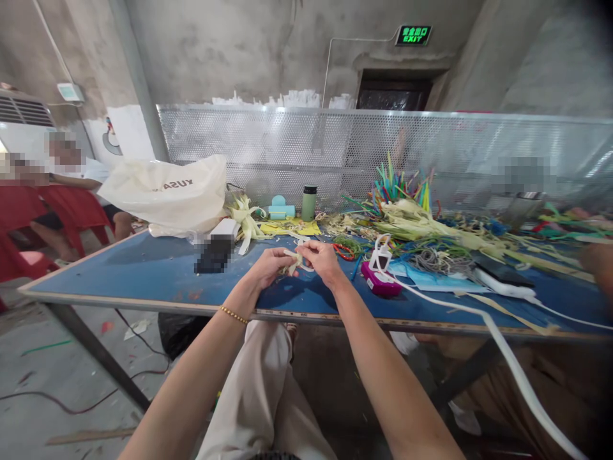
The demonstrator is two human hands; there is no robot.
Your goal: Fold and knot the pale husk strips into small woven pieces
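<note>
Both of my hands meet over the near edge of the blue table point(158, 275). Between them is a small piece made of pale husk-like strips point(292, 255), with a loop of strip standing out to the right. My left hand point(272, 267) has its fingers closed round the lower left part of the piece. On the other side, my right hand point(320, 258) pinches a strip between thumb and fingertips. The fingers hide much of the piece, so its full shape cannot be made out.
A white plastic bag point(167, 195), pale husks point(246, 220) and a green bottle point(309, 203) stand behind. To the right lie a purple box with a white charger point(382, 278), a white cable point(460, 310), cords point(433, 260) and more husks point(421, 220). People sit left.
</note>
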